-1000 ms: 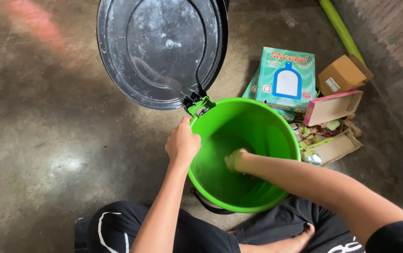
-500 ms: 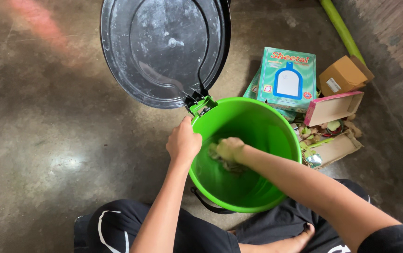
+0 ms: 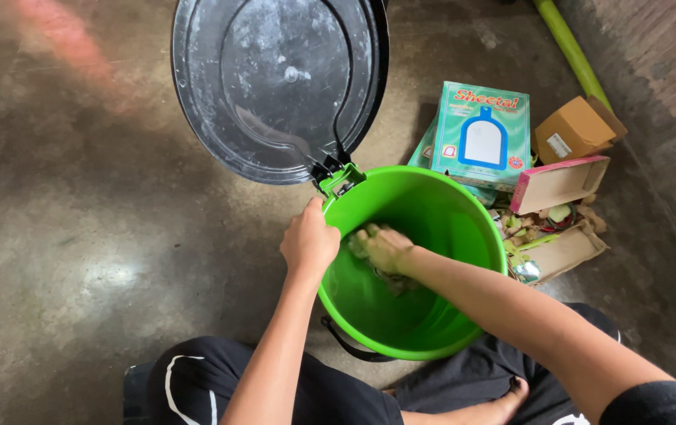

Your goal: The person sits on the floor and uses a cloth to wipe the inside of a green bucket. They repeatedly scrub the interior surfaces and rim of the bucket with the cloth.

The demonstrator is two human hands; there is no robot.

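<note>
- Left hand (image 3: pixel 309 242) clamps its grip over the near-left rim of the round green plastic bin (image 3: pixel 464 330), steadying it.
- Right hand (image 3: pixel 383 249), fingers curled on a scrubbing pad, presses the inner wall.
- The hinged black lid (image 3: pixel 275 86) hangs open on the far side, leaving room.

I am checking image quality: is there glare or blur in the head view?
Head view: soft glare patch on the concrete floor; green bin and black lid sharp; right hand inside the bin slightly blurred; left hand clear.
</note>
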